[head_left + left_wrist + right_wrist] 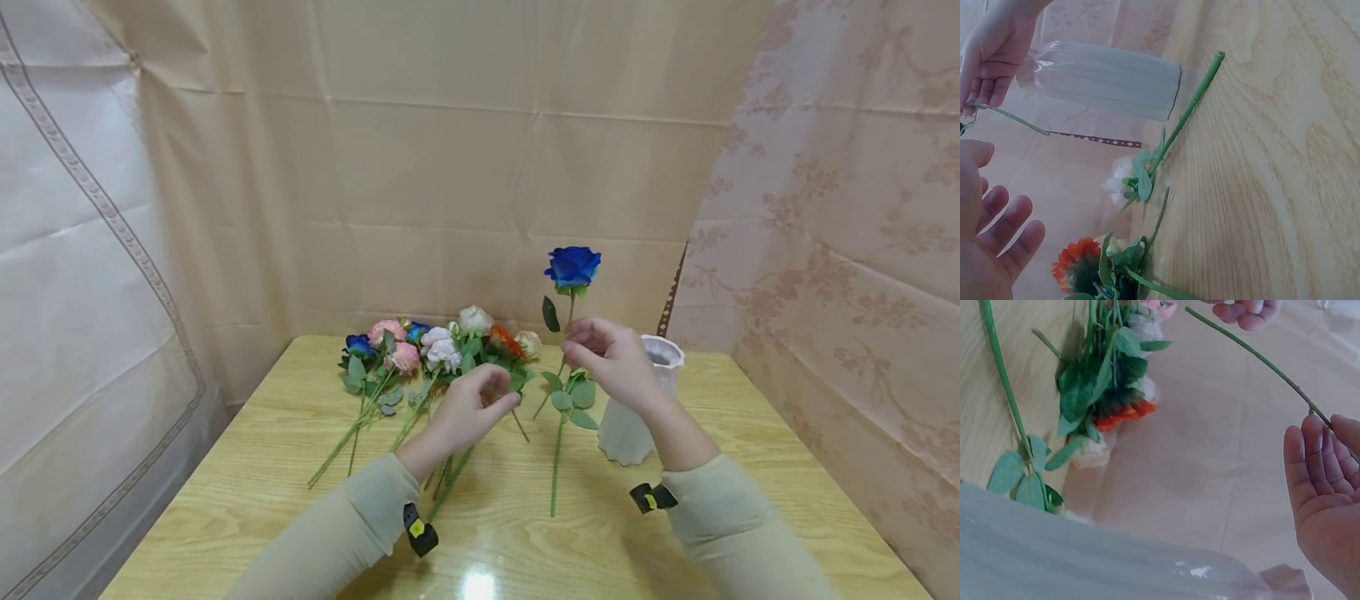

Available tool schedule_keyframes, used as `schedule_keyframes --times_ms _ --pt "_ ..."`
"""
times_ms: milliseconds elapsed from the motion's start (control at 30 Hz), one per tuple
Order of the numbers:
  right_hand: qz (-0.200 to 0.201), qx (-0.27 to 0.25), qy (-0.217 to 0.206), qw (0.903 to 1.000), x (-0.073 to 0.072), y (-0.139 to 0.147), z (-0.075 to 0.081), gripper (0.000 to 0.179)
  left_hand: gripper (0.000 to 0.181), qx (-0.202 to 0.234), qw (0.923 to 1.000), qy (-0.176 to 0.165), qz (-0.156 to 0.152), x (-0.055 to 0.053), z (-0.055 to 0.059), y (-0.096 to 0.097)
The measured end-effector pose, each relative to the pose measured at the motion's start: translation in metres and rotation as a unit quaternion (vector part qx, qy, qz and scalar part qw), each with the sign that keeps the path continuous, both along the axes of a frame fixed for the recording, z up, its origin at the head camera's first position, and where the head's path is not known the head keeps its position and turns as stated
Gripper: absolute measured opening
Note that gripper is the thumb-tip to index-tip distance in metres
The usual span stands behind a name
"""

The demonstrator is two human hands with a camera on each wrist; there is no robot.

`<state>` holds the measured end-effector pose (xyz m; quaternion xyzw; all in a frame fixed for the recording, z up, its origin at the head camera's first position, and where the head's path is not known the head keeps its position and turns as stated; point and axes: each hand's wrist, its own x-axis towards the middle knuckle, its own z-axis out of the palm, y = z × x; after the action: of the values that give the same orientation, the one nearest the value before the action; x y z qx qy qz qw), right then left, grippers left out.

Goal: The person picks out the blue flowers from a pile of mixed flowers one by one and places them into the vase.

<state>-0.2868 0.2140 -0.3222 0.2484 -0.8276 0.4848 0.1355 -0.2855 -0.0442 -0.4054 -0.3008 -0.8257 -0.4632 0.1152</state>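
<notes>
My right hand (pixel 618 362) pinches the thin stem of a blue rose (pixel 573 267) between thumb and fingers. The rose stands nearly upright above the table, its bloom over the hand. In the right wrist view the bare lower stem (pixel 1241 347) slants out past the fingertips toward the left hand. My left hand (pixel 465 408) hovers to the left with relaxed, slightly bent fingers and holds nothing. Just behind and right of my right hand stands a white fluted vase (pixel 626 429), its rim partly covered by that hand. In the left wrist view the vase (pixel 1104 78) appears sideways.
Several pink, blue, white and orange flowers (pixel 442 350) lie in a heap at the table's back, stems toward me. One leafy stem (pixel 557 467) lies apart, left of the vase, with a pale bloom (pixel 1121 178). Curtains hang around the wooden table (pixel 247 500).
</notes>
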Motion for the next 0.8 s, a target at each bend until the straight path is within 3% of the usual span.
schedule_keyframes --times_ms 533,800 --pt "-0.003 -0.051 0.053 0.9973 0.001 0.03 0.033 0.021 0.029 0.045 0.999 -0.006 -0.001 -0.006 0.009 0.013" --pt "-0.035 -0.048 0.067 0.9959 0.001 0.044 0.045 0.022 0.028 0.068 0.9976 -0.007 -0.014 -0.009 0.015 0.024"
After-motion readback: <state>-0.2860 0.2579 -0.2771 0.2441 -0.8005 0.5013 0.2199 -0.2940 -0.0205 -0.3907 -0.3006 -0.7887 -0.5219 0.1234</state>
